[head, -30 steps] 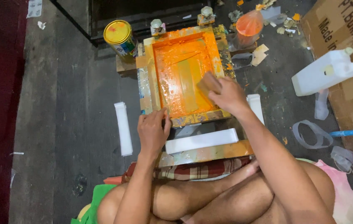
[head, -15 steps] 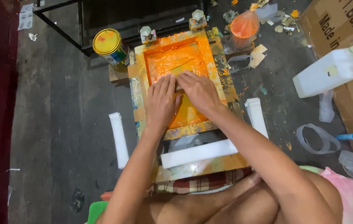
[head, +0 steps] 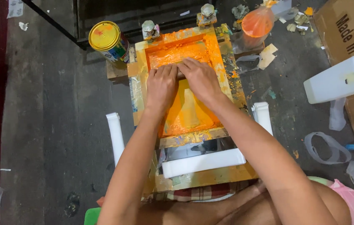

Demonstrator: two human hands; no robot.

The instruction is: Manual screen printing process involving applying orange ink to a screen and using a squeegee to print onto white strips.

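Note:
A wooden screen-printing frame (head: 140, 83) smeared with orange ink lies on a low board in front of me. My left hand (head: 161, 85) and my right hand (head: 202, 79) press side by side on a squeegee (head: 180, 75), mostly hidden under the fingers, near the far part of the orange mesh (head: 187, 110). A thick pool of orange ink (head: 172, 54) sits beyond the hands. Both arms reach forward over the frame's near edge.
A yellow-lidded paint can (head: 107, 39) stands at the far left of the frame. An orange-filled plastic bag (head: 257, 23) sits far right. A white jerrycan (head: 343, 79) and a cardboard box (head: 347, 25) are at the right. White strips (head: 115, 133) flank the board.
Both hands came together on the squeegee and slid it away from me, up the mesh toward the far end. Earlier the left hand rested on the frame's near edge.

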